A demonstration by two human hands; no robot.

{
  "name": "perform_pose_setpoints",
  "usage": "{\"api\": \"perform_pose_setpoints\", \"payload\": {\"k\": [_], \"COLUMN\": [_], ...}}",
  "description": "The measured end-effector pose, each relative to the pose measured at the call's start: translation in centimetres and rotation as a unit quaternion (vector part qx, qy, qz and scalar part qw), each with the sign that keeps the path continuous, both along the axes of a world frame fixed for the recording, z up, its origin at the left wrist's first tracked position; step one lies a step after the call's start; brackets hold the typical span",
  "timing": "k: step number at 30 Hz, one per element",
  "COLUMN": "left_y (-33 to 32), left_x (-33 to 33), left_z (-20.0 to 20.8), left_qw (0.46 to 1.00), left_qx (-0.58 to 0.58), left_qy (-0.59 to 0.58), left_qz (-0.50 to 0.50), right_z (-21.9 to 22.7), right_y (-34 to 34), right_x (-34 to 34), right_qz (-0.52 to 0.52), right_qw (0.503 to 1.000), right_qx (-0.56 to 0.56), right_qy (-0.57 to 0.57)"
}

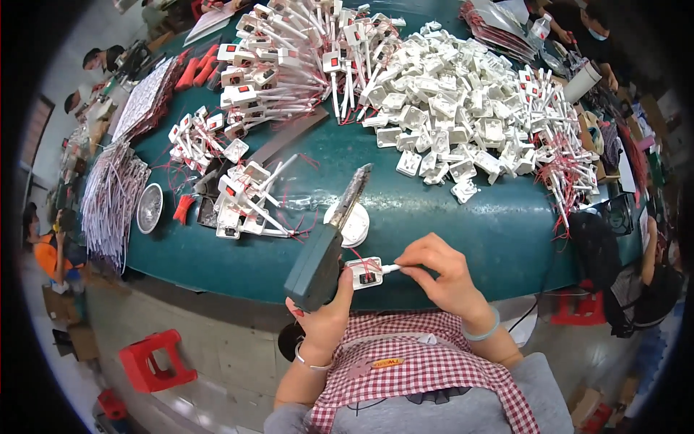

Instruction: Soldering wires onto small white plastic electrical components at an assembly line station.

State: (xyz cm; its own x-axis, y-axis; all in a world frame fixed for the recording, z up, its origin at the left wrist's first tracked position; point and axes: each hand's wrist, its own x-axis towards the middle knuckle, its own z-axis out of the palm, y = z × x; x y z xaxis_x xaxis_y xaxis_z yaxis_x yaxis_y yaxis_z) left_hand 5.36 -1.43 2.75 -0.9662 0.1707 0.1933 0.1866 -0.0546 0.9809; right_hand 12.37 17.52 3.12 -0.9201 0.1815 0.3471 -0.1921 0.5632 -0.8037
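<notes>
A small white plastic housing (363, 273) lies open-side up near the table's front edge, with a black switch and red wires inside. My left hand (324, 325) is closed at its left end, thumb against it; the other fingers are hidden. Over that hand stands a dark green blocky tool (314, 266) with a long, grimy metal end pointing up; whether the hand also grips it, I cannot tell. My right hand (444, 278) pinches the white tube (391, 268) coming out of the housing's right end. Behind the housing is a round white lid-like disc (355, 226).
Wired white housings with tubes (249, 199) lie left, more (278, 65) behind. A heap of white shells (448, 101) covers the far middle. Further tubes (567, 173) lie right. A metal bowl (150, 208) stands left; a red stool (157, 360) is on the floor. Other people sit around.
</notes>
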Motion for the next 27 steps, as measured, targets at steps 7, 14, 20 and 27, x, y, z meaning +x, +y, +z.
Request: {"api": "perform_pose_setpoints", "payload": {"k": [7, 14, 20, 27], "left_y": [-0.3, 1.6, 2.0, 0.8], "left_x": [1.2, 2.3, 2.8, 2.3], "left_z": [-1.1, -1.8, -2.3, -1.5], "left_qw": [0.991, 0.987, 0.999, 0.988], "left_qx": [-0.118, -0.112, -0.046, 0.104], "left_qy": [0.044, 0.106, 0.03, -0.115], "left_qz": [0.035, 0.039, 0.004, -0.015], "right_z": [0.7, -0.5, -0.7, -0.4], "right_y": [-1.6, -4.3, -4.2, -3.2], "right_x": [-1.0, -1.6, -1.5, -0.7], "right_qz": [0.012, -0.047, -0.089, -0.008], "right_qw": [0.997, 0.99, 0.988, 0.978], "right_qx": [-0.042, -0.105, -0.116, -0.198], "right_qy": [0.059, 0.087, 0.052, -0.061]}}
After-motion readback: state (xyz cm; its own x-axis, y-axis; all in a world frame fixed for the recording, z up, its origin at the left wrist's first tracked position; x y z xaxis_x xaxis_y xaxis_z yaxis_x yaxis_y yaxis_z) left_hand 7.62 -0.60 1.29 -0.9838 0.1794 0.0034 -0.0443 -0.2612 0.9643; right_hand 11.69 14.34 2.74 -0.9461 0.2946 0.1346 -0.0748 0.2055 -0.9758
